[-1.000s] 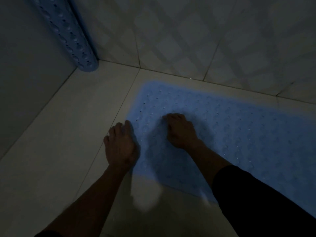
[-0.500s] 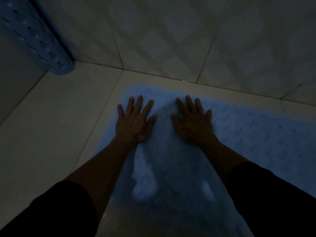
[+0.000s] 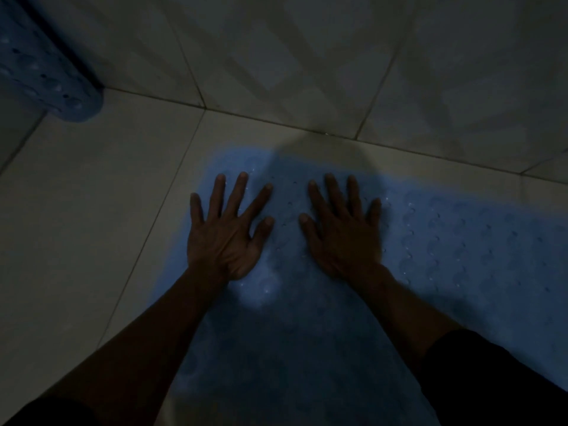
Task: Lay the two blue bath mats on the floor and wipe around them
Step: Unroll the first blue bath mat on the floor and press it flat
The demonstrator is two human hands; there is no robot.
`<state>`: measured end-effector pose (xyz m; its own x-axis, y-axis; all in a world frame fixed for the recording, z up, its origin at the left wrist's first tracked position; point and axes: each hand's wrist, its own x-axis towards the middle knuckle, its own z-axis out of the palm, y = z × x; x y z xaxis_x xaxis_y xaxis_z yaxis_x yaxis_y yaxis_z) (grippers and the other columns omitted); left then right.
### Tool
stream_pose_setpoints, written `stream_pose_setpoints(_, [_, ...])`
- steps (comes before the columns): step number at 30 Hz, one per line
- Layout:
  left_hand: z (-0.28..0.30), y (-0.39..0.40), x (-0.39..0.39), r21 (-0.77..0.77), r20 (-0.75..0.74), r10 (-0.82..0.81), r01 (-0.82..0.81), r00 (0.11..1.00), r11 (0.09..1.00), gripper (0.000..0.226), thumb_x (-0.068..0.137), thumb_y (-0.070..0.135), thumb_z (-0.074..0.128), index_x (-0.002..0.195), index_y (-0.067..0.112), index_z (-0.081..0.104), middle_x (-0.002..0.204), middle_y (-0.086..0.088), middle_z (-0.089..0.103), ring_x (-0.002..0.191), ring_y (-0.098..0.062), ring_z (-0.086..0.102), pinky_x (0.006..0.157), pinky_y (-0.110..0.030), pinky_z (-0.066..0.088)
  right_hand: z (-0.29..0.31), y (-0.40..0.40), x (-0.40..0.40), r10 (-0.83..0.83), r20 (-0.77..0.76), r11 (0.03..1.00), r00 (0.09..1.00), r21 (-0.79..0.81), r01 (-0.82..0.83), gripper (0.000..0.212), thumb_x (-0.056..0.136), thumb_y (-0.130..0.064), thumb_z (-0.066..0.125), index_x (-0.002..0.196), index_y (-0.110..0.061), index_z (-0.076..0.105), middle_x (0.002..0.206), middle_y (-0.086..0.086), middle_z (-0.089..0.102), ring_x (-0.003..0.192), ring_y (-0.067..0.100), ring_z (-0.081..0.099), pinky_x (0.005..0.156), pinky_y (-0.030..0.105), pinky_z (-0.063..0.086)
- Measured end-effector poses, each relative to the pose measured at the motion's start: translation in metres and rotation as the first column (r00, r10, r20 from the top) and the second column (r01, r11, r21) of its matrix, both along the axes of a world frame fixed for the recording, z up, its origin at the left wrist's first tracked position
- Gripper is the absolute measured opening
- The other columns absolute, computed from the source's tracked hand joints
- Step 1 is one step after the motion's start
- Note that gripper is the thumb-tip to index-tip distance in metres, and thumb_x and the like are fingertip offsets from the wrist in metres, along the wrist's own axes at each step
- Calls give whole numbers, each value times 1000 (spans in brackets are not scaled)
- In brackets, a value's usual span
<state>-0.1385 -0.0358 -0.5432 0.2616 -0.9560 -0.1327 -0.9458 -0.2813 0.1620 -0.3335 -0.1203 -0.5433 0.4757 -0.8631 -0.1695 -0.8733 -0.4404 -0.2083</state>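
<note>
A blue bath mat (image 3: pixel 461 247) with small holes and bumps lies flat on the pale tiled floor, close to the far wall. My left hand (image 3: pixel 227 232) presses palm down on the mat's left end, fingers spread. Beside it, my right hand (image 3: pixel 344 229) also lies flat on the mat with its fingers apart. Neither hand holds anything. A second blue mat (image 3: pixel 46 72), rolled up, leans in the far left corner. The light is dim and my shadow covers the mat's near part.
A tiled wall (image 3: pixel 307 56) rises just behind the mat. Bare floor tiles (image 3: pixel 86 210) stretch to the left of the mat, up to the rolled mat in the corner.
A second ago both hands were curled at the mat's left edge. They have since moved forward onto the mat and spread flat, and my view has come closer.
</note>
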Motion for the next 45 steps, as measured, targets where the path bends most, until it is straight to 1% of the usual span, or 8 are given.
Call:
stream_pose_setpoints(7, [2,-2,0,19,3,-15,15,1000,1000,56,100,63,14,150,55,-12,164,11,-18,150,-25,-23,117,-64,-5,2,-1,4,-16,-26,1000,1000,9,16,63,97,-61,11,154,-39,-3,163,-8,-13,148,24,-22,115,63,-7])
stream_pose_setpoints(17, [0,1,-1,-121,151,-45,64,988,991,52,103,54,25,154,45,19,166,4,9,154,-29,1,115,-65,11,-5,4,7,-24,-4,993,1000,-111,24,58,100,-55,16,154,-34,20,164,-3,7,151,28,-6,114,67,5])
stream_pose_setpoints(24, [-2,-2,-1,-97,96,-44,53,994,994,53,103,56,22,154,48,14,167,4,6,153,-30,-2,115,-67,9,-4,2,9,-51,35,994,998,-95,54,56,99,-55,26,152,-39,24,163,-4,14,152,27,-2,115,66,3])
stream_pose_setpoints(27, [-1,-4,0,-116,100,-23,35,995,993,50,102,57,27,150,46,32,162,-3,24,150,-33,17,112,-65,19,-4,2,10,-69,41,993,997,-97,73,54,99,-56,25,151,-40,25,163,-6,16,152,26,-2,115,65,2])
stream_pose_setpoints(31, [6,0,-9,-152,217,39,-5,975,988,47,100,56,34,139,37,50,135,-9,48,118,-35,45,93,-51,36,-4,10,15,-118,27,990,993,-79,120,53,101,-54,23,152,-43,21,164,-6,12,151,26,-2,115,66,3])
stream_pose_setpoints(34, [13,9,-23,-35,143,67,-62,987,997,57,100,57,27,151,32,34,148,-12,38,131,-35,36,105,-55,32,4,25,19,-168,21,985,986,41,167,54,102,-53,20,153,-42,9,165,-4,1,151,27,-8,114,67,2])
stream_pose_setpoints(37, [16,47,-34,50,19,58,-59,998,997,68,98,65,18,158,35,10,165,-7,10,151,-31,8,118,-61,8,12,64,5,-90,51,994,995,71,86,58,100,-56,20,154,-40,8,165,-3,-3,151,26,-9,115,65,2])
stream_pose_setpoints(45, [6,163,-48,56,-23,41,-40,999,998,69,94,74,13,153,48,-12,165,7,-16,151,-23,-19,115,-67,-10,-3,187,-42,52,56,996,997,-81,-48,68,93,-67,28,154,-40,14,164,-7,8,152,24,0,117,61,7])
